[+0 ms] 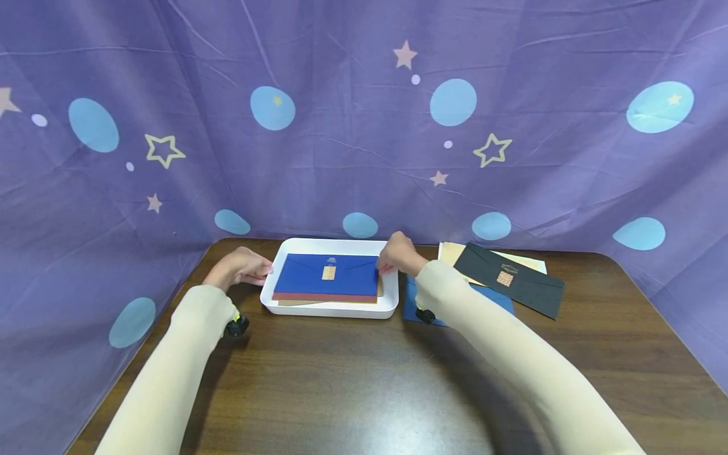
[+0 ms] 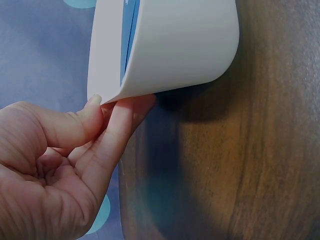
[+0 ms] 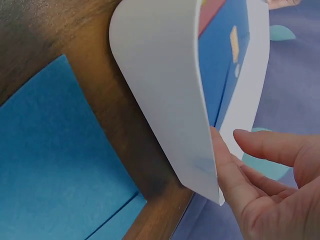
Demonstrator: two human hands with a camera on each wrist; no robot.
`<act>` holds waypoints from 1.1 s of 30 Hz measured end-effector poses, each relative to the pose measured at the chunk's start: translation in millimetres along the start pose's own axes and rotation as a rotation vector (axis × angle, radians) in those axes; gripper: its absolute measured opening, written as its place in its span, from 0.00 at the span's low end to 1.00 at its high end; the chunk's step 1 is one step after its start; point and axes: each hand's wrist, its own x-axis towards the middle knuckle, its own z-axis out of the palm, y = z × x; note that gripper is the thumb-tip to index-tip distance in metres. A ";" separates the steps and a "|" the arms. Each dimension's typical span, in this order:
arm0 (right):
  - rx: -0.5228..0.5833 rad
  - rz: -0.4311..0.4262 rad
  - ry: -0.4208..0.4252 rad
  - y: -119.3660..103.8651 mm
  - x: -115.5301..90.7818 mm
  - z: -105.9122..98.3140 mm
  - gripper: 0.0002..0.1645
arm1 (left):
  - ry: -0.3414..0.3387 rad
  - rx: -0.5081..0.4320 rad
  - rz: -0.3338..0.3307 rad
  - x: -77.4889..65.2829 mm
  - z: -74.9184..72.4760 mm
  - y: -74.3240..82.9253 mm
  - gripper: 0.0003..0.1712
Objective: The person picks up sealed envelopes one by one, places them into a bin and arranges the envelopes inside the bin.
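A white tray holds a stack of envelopes, a blue envelope with a small patterned label on top. Reddish and tan edges stick out below it. At the tray's left end, my left hand pinches the rim, thumb above and fingers under it, as the left wrist view shows. My right hand reaches over the right end of the tray. In the right wrist view its fingers lie inside the wall beside the blue envelope's edge, and the thumb stands apart from them.
Right of the tray, another blue envelope lies on the brown table, partly hidden by my right sleeve. A black envelope slants across it and over cream envelopes. A purple curtain hangs behind the table.
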 end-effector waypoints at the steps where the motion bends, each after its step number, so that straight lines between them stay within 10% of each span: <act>1: 0.029 -0.003 -0.013 0.9 -0.6 -2.6 0.09 | 0.000 -0.002 0.001 0.0 -0.1 0.0 0.25; 11: 0.217 -0.069 -0.207 13.6 -6.9 -40.5 0.16 | -0.003 -0.001 -0.002 0.2 -0.2 0.7 0.26; 33: -0.243 -0.235 -0.325 67.8 -27.3 -103.9 0.20 | -0.013 0.002 -0.001 0.9 -0.5 1.3 0.25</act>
